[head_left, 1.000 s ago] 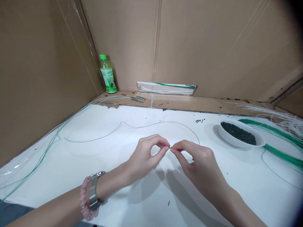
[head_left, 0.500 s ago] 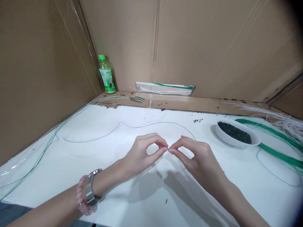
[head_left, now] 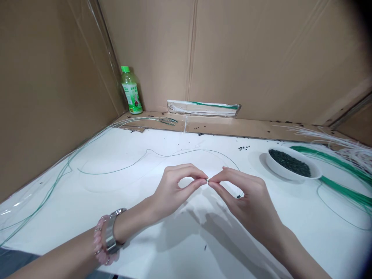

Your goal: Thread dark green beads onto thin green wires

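Near the middle of the white table (head_left: 122, 221), the fingertips of both hands almost meet. My left hand (head_left: 180, 186) pinches a tiny dark piece that shows at its fingertips. My right hand (head_left: 244, 190) is pinched at the same spot; what lies between its finger and thumb is too small to make out. A thin green wire (head_left: 186, 152) curves over the table behind the hands and runs down to my right hand. Below that hand's fingers a small dark bit (head_left: 238, 196) shows. A white bowl (head_left: 271, 167) of dark green beads (head_left: 290, 162) stands at the right.
A green-capped bottle (head_left: 132, 95) stands at the back left against the cardboard wall (head_left: 247, 50). Green wire coils (head_left: 343, 190) and white strands (head_left: 334, 137) lie at the right. Beaded wire ends (head_left: 167, 121) rest on the back ledge. Loose beads (head_left: 243, 148) lie behind the bowl.
The dark piece at my left fingertips shows more clearly. My right hand has shifted slightly right, and a dark bit now shows beneath its fingers.
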{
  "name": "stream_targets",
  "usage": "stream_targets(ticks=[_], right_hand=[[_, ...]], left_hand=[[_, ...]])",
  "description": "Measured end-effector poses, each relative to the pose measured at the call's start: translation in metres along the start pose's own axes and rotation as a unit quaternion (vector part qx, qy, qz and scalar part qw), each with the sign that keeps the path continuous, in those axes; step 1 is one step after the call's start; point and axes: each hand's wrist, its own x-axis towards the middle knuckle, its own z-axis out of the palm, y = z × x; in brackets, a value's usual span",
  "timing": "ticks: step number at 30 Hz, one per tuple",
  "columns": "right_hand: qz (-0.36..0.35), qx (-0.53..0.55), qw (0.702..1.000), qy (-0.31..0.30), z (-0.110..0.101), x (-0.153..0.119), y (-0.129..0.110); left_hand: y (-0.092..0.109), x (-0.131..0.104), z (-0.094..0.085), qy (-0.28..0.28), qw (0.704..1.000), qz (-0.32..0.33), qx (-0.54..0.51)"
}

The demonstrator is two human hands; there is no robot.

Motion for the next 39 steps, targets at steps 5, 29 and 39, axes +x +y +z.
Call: stream_targets(ticks=[5,29,39], right_hand=[[-0.034,-0.035,0.998,0.033,0.0041,-0.001,-0.0005],[-0.075,-0.066,0.991,0.088,0.0088,-0.0004,-0.0053],[-0.088,-0.098,0.988,0.075,0.0082,-0.0024,-0.0031]], left_hand=[[-0.0023,-0.0019,0.0008,0.015,0.999,0.014,0.028],[-0.0002,-0.0018,0.0004,0.03,0.999,0.041,0.015],[-0.0005,-0.0033,-0.0007,0.018,0.998,0.057,0.032]])
